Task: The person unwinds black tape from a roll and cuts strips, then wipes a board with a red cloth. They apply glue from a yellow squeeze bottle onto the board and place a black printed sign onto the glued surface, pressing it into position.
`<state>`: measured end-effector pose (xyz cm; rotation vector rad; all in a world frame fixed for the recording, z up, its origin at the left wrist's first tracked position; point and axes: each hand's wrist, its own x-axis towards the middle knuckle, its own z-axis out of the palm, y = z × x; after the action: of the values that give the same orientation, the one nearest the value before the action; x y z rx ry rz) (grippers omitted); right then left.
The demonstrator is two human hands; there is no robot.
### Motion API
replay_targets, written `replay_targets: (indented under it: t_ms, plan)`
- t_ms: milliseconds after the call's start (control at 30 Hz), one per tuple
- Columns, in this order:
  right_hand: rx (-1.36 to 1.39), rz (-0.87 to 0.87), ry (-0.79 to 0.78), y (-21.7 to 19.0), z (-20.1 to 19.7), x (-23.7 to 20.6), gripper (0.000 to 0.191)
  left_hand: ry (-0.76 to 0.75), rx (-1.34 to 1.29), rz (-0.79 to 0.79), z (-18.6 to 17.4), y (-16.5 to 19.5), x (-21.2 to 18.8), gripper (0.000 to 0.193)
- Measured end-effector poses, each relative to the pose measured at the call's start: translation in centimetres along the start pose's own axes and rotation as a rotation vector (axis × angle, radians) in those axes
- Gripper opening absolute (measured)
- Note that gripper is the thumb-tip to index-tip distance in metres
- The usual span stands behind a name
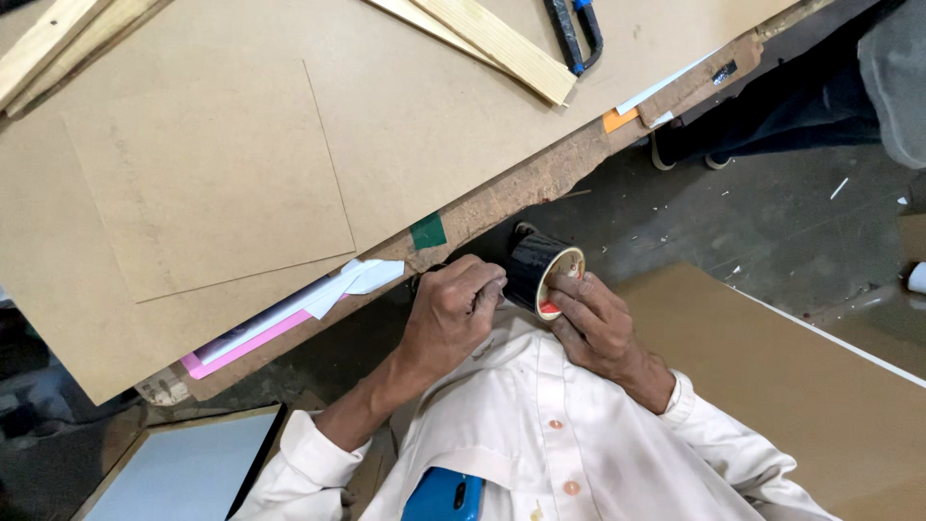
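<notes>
Below the bench (540,183) edge, at your chest: right hand (598,323) is closed around the tape roll (542,274), left hand (453,311) pinched shut at its rim, likely picking the loose end. Next needs a clean nail lift.

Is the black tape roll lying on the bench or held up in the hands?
Held up: the black tape roll sits between the right hand and left hand, off the bench.

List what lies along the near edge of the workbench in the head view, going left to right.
Pink sheet → folded white paper → green tape patch → left hand → black tape roll → right hand → orange tab, farther up the edge.
</notes>
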<state>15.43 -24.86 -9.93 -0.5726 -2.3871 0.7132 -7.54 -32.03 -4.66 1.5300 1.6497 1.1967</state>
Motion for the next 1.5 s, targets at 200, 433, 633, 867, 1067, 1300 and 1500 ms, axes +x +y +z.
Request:
replay_targets:
  t_ms: [200,433,633,867,1067,1300,1500]
  plan:
    - [0.006,-0.022,0.032,0.0,0.0,-0.8,0.036,-0.019,0.188,0.135,0.8,-0.1,-0.7,0.014]
    - [0.062,0.037,0.037,-0.7,-0.2,-0.7,0.034,0.010,0.310,0.268,1.7,-0.9,-1.0,0.017]
    - [0.069,0.079,0.141,-0.9,-0.5,-0.3,0.035,0.160,0.161,0.200,2.2,0.4,-1.8,0.016]
    - [0.041,0.074,0.135,-0.5,-0.3,-1.0,0.035,0.091,-0.240,-0.131,1.9,1.3,-1.5,0.026]
    - [0.028,0.028,0.117,-0.3,-0.5,-1.4,0.036,0.069,-0.225,-0.071,1.6,1.3,-1.3,0.015]
    - [0.011,-0.028,0.008,0.0,-1.0,-1.8,0.034,-0.009,0.058,0.074,1.2,1.4,-1.3,0.010]
    - [0.069,-0.050,-0.032,0.0,-1.1,-2.5,0.035,-0.058,0.337,0.269,1.5,1.9,-1.6,0.013]
